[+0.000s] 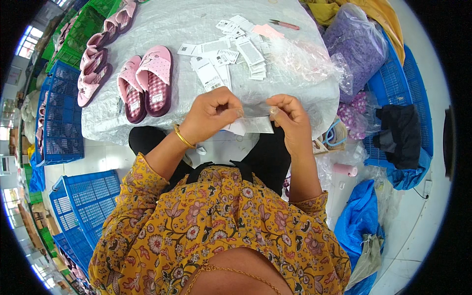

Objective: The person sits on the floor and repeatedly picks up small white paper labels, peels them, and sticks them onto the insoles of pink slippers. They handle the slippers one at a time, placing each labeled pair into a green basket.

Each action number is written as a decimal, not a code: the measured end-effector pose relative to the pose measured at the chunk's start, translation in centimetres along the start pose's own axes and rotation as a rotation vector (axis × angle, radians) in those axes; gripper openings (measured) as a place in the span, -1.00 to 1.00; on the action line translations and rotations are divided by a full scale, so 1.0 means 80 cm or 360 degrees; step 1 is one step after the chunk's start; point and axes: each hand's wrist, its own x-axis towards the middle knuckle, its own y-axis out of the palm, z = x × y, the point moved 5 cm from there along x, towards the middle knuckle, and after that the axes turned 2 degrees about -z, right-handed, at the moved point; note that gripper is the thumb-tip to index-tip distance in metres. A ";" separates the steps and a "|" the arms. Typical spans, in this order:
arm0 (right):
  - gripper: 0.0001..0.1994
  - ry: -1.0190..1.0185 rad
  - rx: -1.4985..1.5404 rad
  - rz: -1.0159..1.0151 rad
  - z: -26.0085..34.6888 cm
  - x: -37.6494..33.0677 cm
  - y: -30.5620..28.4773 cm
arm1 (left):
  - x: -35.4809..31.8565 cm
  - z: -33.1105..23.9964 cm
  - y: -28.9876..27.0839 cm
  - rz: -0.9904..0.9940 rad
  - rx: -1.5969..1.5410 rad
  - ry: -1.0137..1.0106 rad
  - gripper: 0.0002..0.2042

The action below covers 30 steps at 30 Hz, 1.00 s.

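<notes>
Table (206, 19), covered in grey plastic sheet, carries all items. Pink slippers (146, 81) lie in a pair near its left edge; white paper tags (231, 51) are scattered at centre. At the near edge, left hand (212, 114) and right hand (290, 115) each pinch an end of a small clear plastic bag (255, 123), fingers closed on it.

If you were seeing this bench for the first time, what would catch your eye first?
Both hands, left hand and right hand, pinch a small clear bag at the table's near edge. Pink slippers lie to the left, with white tags scattered behind the hands.
</notes>
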 end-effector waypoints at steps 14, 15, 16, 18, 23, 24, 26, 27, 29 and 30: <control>-0.89 -0.0168 0.0019 0.0055 -0.016 -0.003 0.033 | 0.087 0.056 -0.066 -0.0548 0.1252 0.0307 -0.71; -0.89 -0.0293 0.0042 0.0038 -0.017 -0.003 0.032 | 0.097 0.068 -0.075 -0.0597 0.1441 0.0344 -0.70; -0.89 -0.0263 -0.0021 0.0041 -0.017 -0.004 0.030 | 0.105 0.071 -0.082 -0.0649 0.1628 0.0381 -0.68; -0.88 -0.0200 -0.0146 0.0041 -0.017 -0.008 0.027 | 0.117 0.083 -0.089 -0.0517 0.1733 0.0288 -0.67; -0.89 -0.0064 0.0012 0.0025 -0.026 -0.009 0.027 | 0.133 0.091 -0.095 -0.0367 0.1737 0.0182 -0.65; -0.89 -0.0050 0.0017 0.0019 -0.026 -0.010 0.028 | 0.134 0.090 -0.096 -0.0364 0.1696 0.0131 -0.66; -0.90 -0.0086 0.0015 0.0015 -0.026 -0.008 0.031 | 0.139 0.088 -0.100 -0.0364 0.1573 -0.0008 -0.66; -0.90 -0.0106 0.0012 0.0011 -0.026 -0.008 0.031 | 0.143 0.088 -0.102 -0.0366 0.1491 -0.0094 -0.67; -0.90 -0.0097 0.0030 0.0015 -0.026 -0.008 0.031 | 0.145 0.086 -0.105 -0.0390 0.1362 -0.0181 -0.69; -0.90 -0.0090 0.0038 0.0014 -0.026 -0.008 0.031 | 0.143 0.084 -0.106 -0.0409 0.1313 -0.0184 -0.70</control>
